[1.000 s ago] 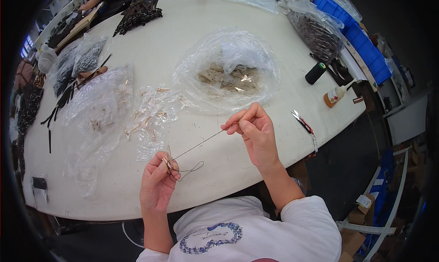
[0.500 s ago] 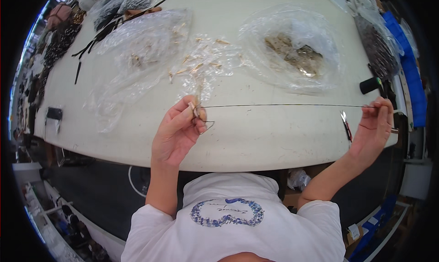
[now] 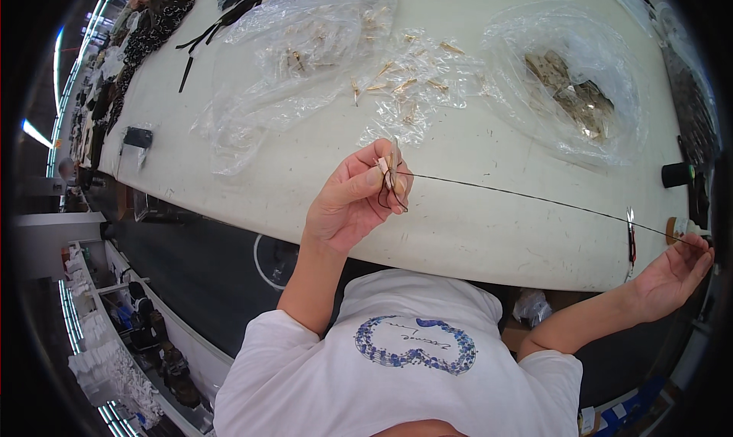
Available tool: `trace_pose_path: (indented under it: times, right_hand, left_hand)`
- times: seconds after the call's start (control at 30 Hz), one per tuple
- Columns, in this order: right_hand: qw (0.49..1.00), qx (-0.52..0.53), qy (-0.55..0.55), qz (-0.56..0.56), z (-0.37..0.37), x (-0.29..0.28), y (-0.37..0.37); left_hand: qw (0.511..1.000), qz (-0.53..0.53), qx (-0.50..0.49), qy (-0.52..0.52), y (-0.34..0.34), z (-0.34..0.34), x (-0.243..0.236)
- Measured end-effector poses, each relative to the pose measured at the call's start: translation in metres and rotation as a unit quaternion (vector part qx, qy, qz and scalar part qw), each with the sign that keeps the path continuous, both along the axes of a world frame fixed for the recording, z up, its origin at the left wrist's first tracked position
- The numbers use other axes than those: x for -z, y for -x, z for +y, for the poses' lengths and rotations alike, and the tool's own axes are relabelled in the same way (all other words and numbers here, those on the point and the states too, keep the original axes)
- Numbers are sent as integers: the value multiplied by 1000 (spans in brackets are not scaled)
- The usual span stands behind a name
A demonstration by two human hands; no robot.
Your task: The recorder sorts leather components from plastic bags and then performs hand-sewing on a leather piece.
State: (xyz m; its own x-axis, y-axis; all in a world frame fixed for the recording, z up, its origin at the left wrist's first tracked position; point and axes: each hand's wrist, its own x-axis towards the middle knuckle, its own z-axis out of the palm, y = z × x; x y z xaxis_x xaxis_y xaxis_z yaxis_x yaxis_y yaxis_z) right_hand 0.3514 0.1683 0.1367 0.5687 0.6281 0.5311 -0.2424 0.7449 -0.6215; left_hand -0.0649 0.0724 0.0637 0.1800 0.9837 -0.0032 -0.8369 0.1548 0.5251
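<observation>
My left hand [image 3: 350, 200] is closed in a pinch on a small pale piece [image 3: 385, 167] with dark loops of thread hanging about the fingertips. Its exact kind is too small to make out. From there a thin dark thread [image 3: 519, 194] runs taut, sloping down to the right. At its other end my right hand [image 3: 673, 275] pinches it with the fingers together, beyond the right front of the table. Nearest to the right hand lie small thread snips [image 3: 631, 238] with dark red handles, and a round brown-rimmed item [image 3: 675, 229].
A dark spool of thread [image 3: 676, 175] lies at the table's right edge. Farther back are small plastic packets with gold-coloured pieces [image 3: 408, 82], a crumpled clear bag [image 3: 282, 63], and another bag [image 3: 569, 86] holding brownish contents. A small black item [image 3: 138, 137] rests at the left.
My right hand has moved outward and nearer to me, and the thread now slopes instead of running level. The whole view has turned and shifted. My left hand keeps its pinch.
</observation>
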Motion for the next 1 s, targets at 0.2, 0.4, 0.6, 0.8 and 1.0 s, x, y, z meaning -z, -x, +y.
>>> trace_pose_path:
  times: [0.2, 0.4, 0.6, 0.8, 1.0]
  right_hand:
    - [954, -237, 154, -103, -24, 24, 101]
    - [746, -611, 266, -11, -56, 43, 199]
    - [659, -679, 322, 5, -54, 35, 212]
    - [622, -707, 334, 36, -53, 40, 208]
    - [632, -686, 361, 10, -56, 39, 211]
  left_hand:
    - [997, -60, 26, -37, -16, 5, 12]
    - [992, -106, 67, -27, -25, 7, 16]
    - [993, -78, 84, -16, -22, 3, 17]
    - [994, -66, 80, -18, -23, 4, 22]
    - [996, -40, 80, -30, -21, 2, 24]
